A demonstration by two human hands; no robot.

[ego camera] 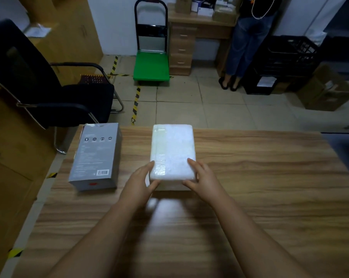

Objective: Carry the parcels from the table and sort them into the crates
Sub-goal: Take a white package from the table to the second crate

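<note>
The white wrapped parcel (172,152) lies flat on the wooden table (270,177), near its far edge and about midway across. It is held at its near end from both sides: the left hand (138,181) is curled against the near left corner, with a fingertip on the top face, and the right hand (201,177) is curled round the near right corner. The grip of each hand is thus closed on the parcel. Whether the parcel has left the table cannot be told; it appears to rest there.

A second parcel, a grey carton (97,157), lies on the table to the left, well apart from both hands and untouched.

Black crates (286,63) are stacked across the floor at the far right, beside a standing person (248,37). Their contents cannot be seen.

It is judged that the task is at an early stage: one parcel is being taken up, one remains, and both have yet to be carried and sorted.
</note>
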